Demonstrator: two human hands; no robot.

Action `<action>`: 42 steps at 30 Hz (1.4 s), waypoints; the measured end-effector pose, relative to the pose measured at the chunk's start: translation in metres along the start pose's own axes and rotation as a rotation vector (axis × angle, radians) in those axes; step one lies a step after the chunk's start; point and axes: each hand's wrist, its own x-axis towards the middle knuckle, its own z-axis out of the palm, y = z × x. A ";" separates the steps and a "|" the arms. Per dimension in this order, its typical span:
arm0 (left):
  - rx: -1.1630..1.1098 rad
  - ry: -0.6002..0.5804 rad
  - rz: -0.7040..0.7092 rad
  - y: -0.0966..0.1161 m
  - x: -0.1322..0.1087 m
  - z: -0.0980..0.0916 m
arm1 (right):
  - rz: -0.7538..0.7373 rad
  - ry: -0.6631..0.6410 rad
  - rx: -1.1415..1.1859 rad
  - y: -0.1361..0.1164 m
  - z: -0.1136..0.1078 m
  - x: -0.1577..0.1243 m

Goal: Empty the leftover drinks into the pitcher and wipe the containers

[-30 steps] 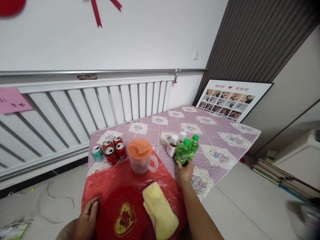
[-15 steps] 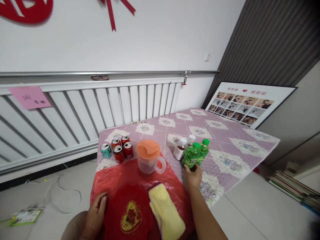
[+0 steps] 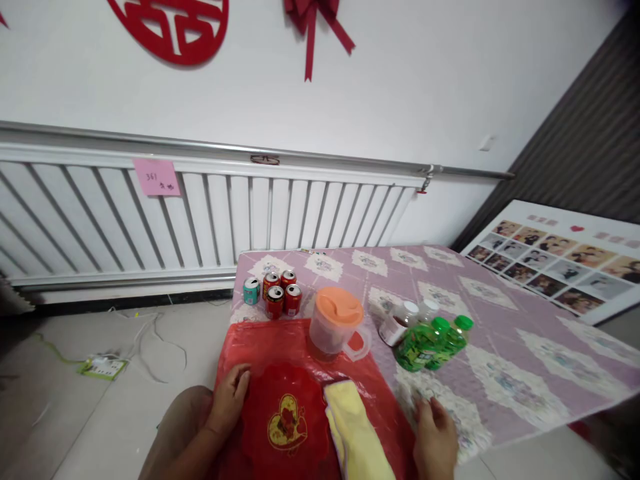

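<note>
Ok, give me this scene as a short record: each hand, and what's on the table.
table: purple quilted cover
left hand: rests on rim of red heart plate
right hand: empty, at near edge, apart from green bottles
between hands: yellow cloth
behind plate: orange-lidded pitcher at far edge of red plastic sheet
far left corner: four cans
</note>
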 end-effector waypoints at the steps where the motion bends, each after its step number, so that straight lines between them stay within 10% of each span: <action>1: -0.009 -0.005 0.007 0.001 0.000 0.000 | 0.011 -0.002 -0.002 -0.005 -0.003 -0.008; 8: -0.051 -0.031 0.036 0.009 -0.003 -0.003 | -0.094 -0.233 0.129 -0.081 0.017 -0.088; 15: -0.071 -0.038 0.042 0.006 -0.002 -0.003 | -0.636 -0.813 -0.122 -0.155 0.118 -0.149; 26: -0.054 -0.074 0.061 0.008 0.002 -0.004 | -0.787 -0.785 -0.528 -0.230 0.267 -0.136; 42: -0.050 -0.066 0.058 0.006 0.003 -0.003 | -0.780 -0.805 -0.735 -0.221 0.299 -0.141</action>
